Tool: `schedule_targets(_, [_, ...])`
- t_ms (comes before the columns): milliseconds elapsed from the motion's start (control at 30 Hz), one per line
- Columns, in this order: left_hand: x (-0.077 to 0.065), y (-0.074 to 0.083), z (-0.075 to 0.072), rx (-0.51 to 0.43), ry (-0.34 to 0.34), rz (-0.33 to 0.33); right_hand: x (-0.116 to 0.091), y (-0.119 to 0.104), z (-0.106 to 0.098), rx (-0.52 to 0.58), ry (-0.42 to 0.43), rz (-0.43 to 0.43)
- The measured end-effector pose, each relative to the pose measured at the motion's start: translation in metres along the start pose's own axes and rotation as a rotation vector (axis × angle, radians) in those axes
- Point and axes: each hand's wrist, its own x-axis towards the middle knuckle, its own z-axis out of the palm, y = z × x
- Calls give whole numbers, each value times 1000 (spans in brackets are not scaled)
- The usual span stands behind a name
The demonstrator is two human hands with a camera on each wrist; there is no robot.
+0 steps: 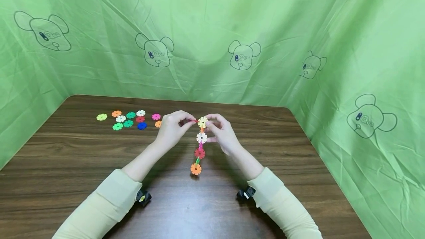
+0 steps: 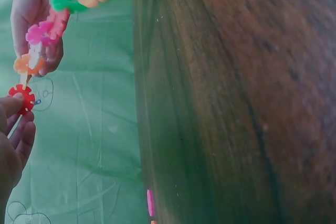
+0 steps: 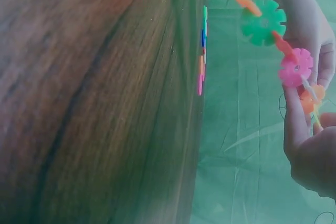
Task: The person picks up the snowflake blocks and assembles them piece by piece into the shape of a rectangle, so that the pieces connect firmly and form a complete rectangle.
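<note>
green fabric, creased and printed with bear outlines, walled the tabletop on its far side and both flanks. the dark wood-grain tabletop had rounded far corners; both hands worked well apart from its left and right edges, with a wide stretch of grain to their right. pale sleeves ran off the bottom of the head view. the left hand pinched a red disc between its fingers; the right hand pinched a yellow disc atop a chain of notched, flower-shaped plastic pieces, raised off the tabletop between the forearms. whether the red disc's slot was seated in the yellow one could not be told. black wrist cameras sat by the cuffs. loose discs lay flat left of the left hand, which partly hid an orange one.
</note>
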Motion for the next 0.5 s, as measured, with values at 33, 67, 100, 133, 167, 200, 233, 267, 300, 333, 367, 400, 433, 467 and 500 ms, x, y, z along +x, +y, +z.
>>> schedule_targets(33, [0,0,0,-5,1,7,0,-1,0,3,4,-1])
schedule_targets(67, [0,0,0,-9,1,15,0,-1,0,10,10,-1])
schedule_targets(100, [0,-1,0,-14,3,22,1,-2,0,16,19,-2])
schedule_targets(133, [0,-1,0,-20,4,30,1,-2,0,25,32,1])
schedule_targets(167, [0,-1,0,-27,7,39,1,-3,0,37,44,6])
schedule_targets(200, [1,-1,0,-31,8,49,1,-3,0,50,57,13])
schedule_targets(233, [1,0,0,-31,7,57,2,-3,0,56,70,22])
schedule_targets(267, [1,0,-1,-32,7,64,2,-4,0,60,82,30])
schedule_targets(300, [1,0,-1,-34,8,69,2,-4,0,59,91,38])
schedule_targets(333, [1,1,-1,-35,8,76,2,-4,0,61,98,45])
schedule_targets(367, [1,1,-1,-37,8,80,3,-4,0,59,102,50])
schedule_targets(400, [1,2,-1,-36,9,84,3,-5,0,56,107,56])
schedule_targets(433, [0,2,-1,-36,13,86,2,-5,0,52,110,62])
schedule_targets(467, [0,2,0,-37,17,89,2,-5,0,52,109,65])
schedule_targets(500, [0,2,0,-41,19,91,1,-6,0,57,109,70])
